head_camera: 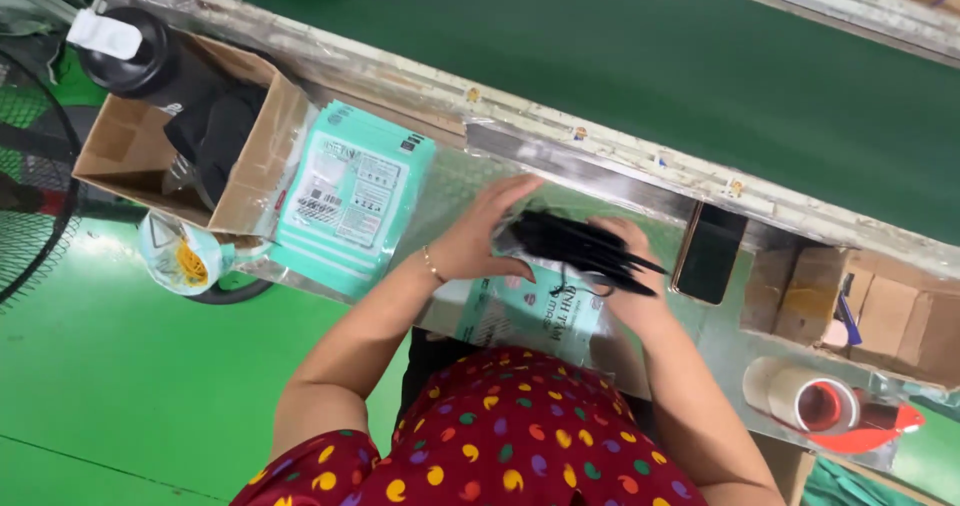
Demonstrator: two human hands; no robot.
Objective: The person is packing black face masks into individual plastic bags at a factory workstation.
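The left hand and the right hand close in from either side on a bundle of black face masks, fingers curled round its ends so that both hold it just above the worktop. The bundle sits at the mouth of a teal printed pouch lying flat under the hands, close to the person's body; whether the masks are partly inside it cannot be told.

To the left of the left hand lies a stack of the same teal pouches, tilted, its far edge against an open cardboard box. That box holds a black bottle with a white cap and some dark cloth. Below it, further left, is a small clear bag of yellow rubber bands.

Just right of the right hand a black phone lies face up. Beyond it stands a second open cardboard box, its contents too unclear to name. Near the right forearm rests a roll of clear packing tape on a red dispenser.

Past both hands runs a green conveyor belt
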